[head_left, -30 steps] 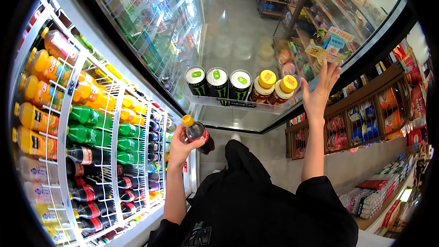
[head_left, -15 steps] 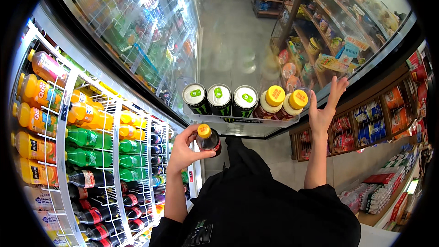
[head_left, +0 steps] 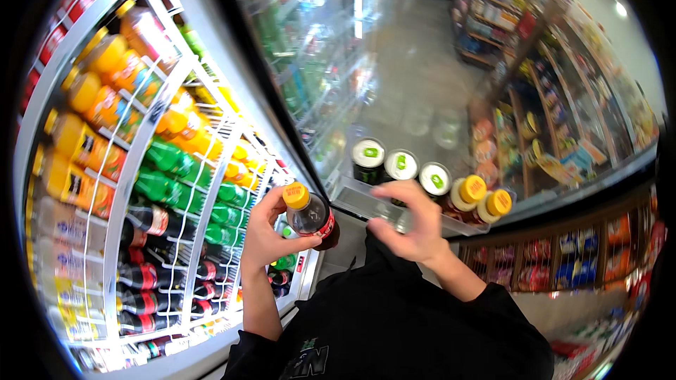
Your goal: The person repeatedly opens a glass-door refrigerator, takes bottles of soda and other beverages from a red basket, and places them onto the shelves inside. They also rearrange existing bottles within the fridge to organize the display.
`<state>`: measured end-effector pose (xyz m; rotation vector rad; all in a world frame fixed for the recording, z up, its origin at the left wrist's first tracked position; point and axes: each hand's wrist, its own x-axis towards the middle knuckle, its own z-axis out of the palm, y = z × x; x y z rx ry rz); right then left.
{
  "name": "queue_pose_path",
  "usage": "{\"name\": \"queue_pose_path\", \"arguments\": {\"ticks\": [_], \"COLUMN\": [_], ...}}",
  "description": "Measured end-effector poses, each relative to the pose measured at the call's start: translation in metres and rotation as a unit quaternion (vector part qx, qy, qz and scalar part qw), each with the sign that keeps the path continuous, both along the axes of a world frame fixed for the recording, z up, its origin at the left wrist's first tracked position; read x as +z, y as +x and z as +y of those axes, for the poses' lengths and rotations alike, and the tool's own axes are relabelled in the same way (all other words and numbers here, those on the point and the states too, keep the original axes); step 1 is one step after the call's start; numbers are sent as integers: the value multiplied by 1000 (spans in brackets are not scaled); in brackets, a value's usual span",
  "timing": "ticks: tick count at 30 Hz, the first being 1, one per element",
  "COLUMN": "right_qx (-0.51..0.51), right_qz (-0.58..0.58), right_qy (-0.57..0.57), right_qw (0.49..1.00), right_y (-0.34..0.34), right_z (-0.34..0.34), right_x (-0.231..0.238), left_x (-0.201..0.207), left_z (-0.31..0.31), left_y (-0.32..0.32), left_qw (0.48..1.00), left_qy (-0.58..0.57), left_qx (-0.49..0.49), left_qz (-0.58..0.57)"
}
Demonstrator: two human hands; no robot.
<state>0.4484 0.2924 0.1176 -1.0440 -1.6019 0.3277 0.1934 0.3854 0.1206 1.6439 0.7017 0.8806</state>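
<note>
My left hand (head_left: 262,238) grips a small bottle of dark cola (head_left: 308,219) with a yellow cap and a red label, held upright in front of my chest. My right hand (head_left: 415,229) is open and empty, thumb and fingers apart, a little blurred. It hovers over the near edge of a clear door tray (head_left: 358,200). Three dark drink cans (head_left: 368,160) with pale lids and green tabs stand in that tray. To their right are two yellow-capped bottles (head_left: 473,190). Part of the can row is hidden by my right fingers.
On the left, a lit cooler with white wire racks (head_left: 127,214) holds orange drinks (head_left: 116,91), green bottles (head_left: 176,186) and cola bottles (head_left: 151,274). The glass door (head_left: 415,63) swings open ahead. Snack shelves (head_left: 556,253) stand on the right.
My right hand has come in from the far right to the tray's middle. The view has turned left, showing more of the cooler. My left hand keeps its hold on the cola bottle.
</note>
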Motion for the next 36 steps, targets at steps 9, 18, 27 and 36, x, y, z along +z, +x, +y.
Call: {"name": "queue_pose_path", "arguments": {"ticks": [9, 18, 27, 36], "right_qx": [423, 568, 575, 522], "right_qz": [39, 51, 110, 187], "right_qy": [-161, -31, 237, 368], "right_qw": [891, 821, 775, 746], "right_y": [-132, -250, -356, -451], "right_z": [89, 84, 96, 103], "right_x": [22, 75, 204, 324], "left_x": [69, 153, 262, 359], "left_z": [-47, -151, -196, -195], "left_y": [-91, -139, -153, -205], "left_qw": [966, 813, 629, 475], "left_qy": [86, 281, 392, 468], "left_qx": [232, 485, 617, 621], "left_qz": [-69, 157, 264, 411]}}
